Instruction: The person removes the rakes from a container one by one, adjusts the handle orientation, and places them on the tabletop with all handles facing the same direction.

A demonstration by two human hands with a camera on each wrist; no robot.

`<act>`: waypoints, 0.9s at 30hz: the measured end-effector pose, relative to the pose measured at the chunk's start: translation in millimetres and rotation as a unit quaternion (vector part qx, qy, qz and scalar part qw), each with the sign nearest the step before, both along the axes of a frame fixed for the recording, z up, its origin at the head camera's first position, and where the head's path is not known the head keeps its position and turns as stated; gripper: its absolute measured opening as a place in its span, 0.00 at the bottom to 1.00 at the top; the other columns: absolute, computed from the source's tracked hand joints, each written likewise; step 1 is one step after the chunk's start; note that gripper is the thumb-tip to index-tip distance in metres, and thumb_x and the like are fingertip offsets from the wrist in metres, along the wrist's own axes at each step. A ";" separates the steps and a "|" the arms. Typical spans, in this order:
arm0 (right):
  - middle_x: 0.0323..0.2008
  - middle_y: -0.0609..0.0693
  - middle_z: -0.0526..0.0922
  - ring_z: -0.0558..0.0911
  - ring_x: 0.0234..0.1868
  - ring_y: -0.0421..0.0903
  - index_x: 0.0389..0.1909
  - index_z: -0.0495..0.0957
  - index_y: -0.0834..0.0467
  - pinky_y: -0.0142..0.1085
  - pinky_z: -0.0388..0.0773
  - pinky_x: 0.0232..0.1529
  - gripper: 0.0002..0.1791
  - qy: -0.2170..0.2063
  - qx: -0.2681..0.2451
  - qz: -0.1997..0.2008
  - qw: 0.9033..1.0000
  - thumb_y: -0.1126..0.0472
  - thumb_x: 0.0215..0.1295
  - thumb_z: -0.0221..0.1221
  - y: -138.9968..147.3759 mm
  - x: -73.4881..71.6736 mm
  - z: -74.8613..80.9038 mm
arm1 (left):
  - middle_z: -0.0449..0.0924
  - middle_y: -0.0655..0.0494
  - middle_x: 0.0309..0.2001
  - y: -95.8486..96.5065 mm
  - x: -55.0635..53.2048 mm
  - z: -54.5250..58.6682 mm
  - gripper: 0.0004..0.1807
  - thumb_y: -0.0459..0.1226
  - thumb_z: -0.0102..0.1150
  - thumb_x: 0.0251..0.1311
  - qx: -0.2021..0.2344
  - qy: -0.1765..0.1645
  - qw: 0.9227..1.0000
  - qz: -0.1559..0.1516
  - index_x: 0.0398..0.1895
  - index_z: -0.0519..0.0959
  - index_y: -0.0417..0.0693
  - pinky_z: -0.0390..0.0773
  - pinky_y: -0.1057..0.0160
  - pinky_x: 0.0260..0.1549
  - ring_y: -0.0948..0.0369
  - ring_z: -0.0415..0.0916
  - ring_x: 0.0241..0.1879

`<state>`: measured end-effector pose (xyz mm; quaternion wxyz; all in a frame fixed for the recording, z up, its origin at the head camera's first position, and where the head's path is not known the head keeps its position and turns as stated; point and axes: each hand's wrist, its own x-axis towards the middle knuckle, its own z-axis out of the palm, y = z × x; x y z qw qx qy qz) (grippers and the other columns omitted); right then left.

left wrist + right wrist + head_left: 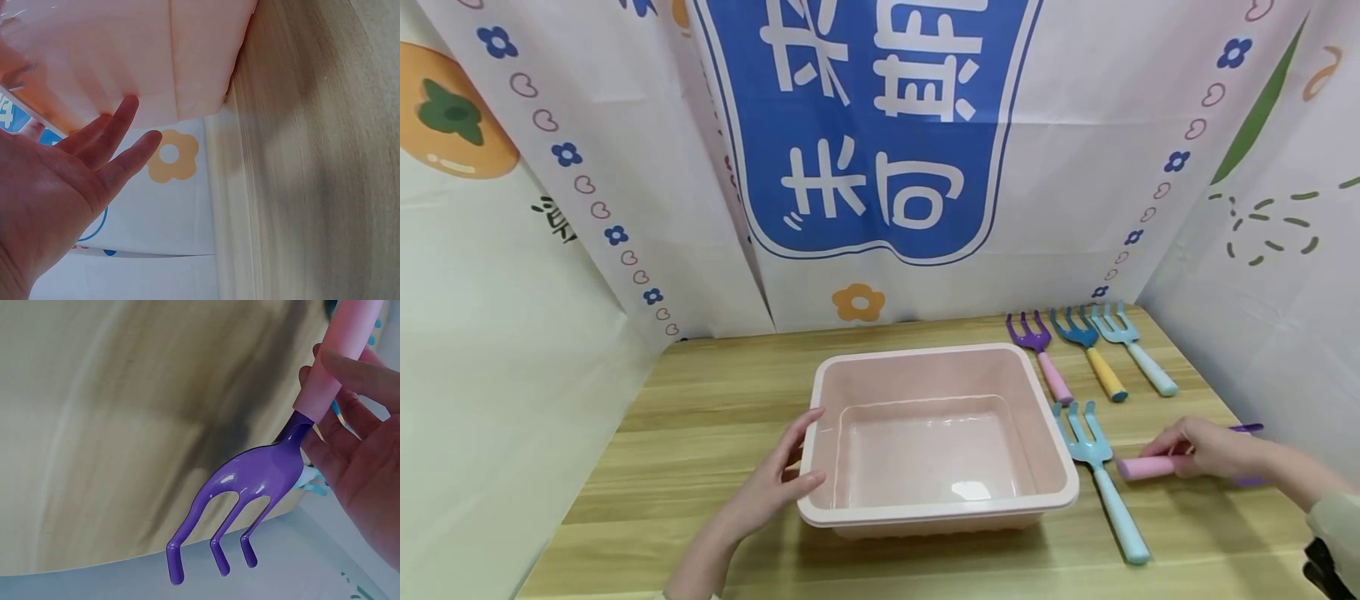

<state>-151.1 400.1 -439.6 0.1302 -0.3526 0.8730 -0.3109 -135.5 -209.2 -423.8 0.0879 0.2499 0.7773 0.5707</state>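
Note:
A pale pink plastic tub [936, 510] sits in the middle of the wooden table. My left hand [767, 483] holds its left side, thumb and forefinger over the rim and the other fingers along the outer wall; in the left wrist view those fingers [122, 119] lie against the wall. At the right, my right hand [1213, 450] grips the pink handle of a small garden hand rake [262, 469] with a purple three-pronged head. The prongs point right, toward the table's edge. A light blue hand rake [1116, 500] lies between this hand and the tub.
Behind the right hand lie three more hand rakes: purple with a pink handle [1054, 375], blue with a yellow handle [1103, 371], and light blue [1150, 367]. Printed white cloth [925, 287] hangs along the table's back and sides. The tub holds nothing.

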 end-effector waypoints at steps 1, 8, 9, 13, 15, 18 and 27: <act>0.40 0.44 0.85 0.78 0.40 0.33 0.44 0.86 0.55 0.32 0.75 0.36 0.21 -0.001 0.001 -0.001 1.000 0.75 0.48 0.65 1.5 0.0 -2.3 | 0.58 0.31 0.66 0.0 -0.1 -0.2 0.40 0.30 0.57 0.63 0.000 0.001 1.000 0.000 0.75 0.52 0.53 0.76 0.58 0.48 0.38 0.64 0.60; 0.43 0.41 0.85 0.78 0.44 0.33 0.45 0.86 0.52 0.32 0.76 0.37 0.21 -0.004 0.013 -0.002 1.000 0.74 0.51 0.64 5.4 -3.6 -13.0 | 0.58 0.31 0.66 -0.2 -0.3 -1.3 0.39 0.30 0.57 0.63 -0.002 0.003 1.000 0.001 0.75 0.52 0.53 0.76 0.57 0.48 0.38 0.64 0.60; 0.42 0.41 0.85 0.78 0.44 0.33 0.45 0.86 0.52 0.32 0.76 0.37 0.21 -0.001 0.013 -0.003 1.000 0.74 0.50 0.64 5.6 -4.0 -14.1 | 0.58 0.31 0.66 -0.3 -0.3 -1.4 0.39 0.30 0.57 0.63 -0.002 0.004 1.000 0.001 0.75 0.52 0.54 0.76 0.57 0.48 0.38 0.64 0.60; 0.41 0.41 0.85 0.78 0.42 0.32 0.45 0.85 0.55 0.33 0.76 0.36 0.21 -0.002 0.007 0.002 1.000 0.75 0.50 0.64 6.3 -6.0 -17.8 | 0.58 0.31 0.66 -0.8 -0.3 -1.9 0.39 0.30 0.56 0.64 -0.003 0.006 1.000 -0.001 0.75 0.52 0.54 0.76 0.58 0.48 0.38 0.64 0.60; 0.41 0.42 0.85 0.78 0.40 0.32 0.45 0.85 0.56 0.33 0.77 0.36 0.21 -0.003 0.001 0.005 1.000 0.76 0.49 0.64 6.5 -6.7 -18.7 | 0.57 0.31 0.67 -1.0 -0.4 -2.2 0.39 0.31 0.57 0.64 -0.002 0.007 1.000 -0.003 0.76 0.52 0.54 0.76 0.58 0.48 0.38 0.64 0.60; 0.40 0.42 0.84 0.77 0.40 0.32 0.44 0.85 0.57 0.33 0.76 0.36 0.21 -0.006 0.000 0.003 1.000 0.76 0.49 0.64 6.6 -6.6 -19.1 | 0.57 0.31 0.67 -1.2 -0.5 -2.5 0.39 0.32 0.57 0.64 -0.001 0.005 1.000 -0.004 0.76 0.51 0.54 0.76 0.59 0.48 0.38 0.64 0.60; 0.39 0.40 0.83 0.77 0.40 0.33 0.42 0.86 0.53 0.32 0.74 0.36 0.19 0.015 0.020 -0.028 0.999 0.74 0.51 0.64 3.5 2.0 -17.3 | 0.57 0.31 0.67 -0.6 -1.0 -2.6 0.39 0.30 0.56 0.64 0.002 0.003 1.000 -0.005 0.76 0.51 0.54 0.76 0.58 0.48 0.38 0.64 0.60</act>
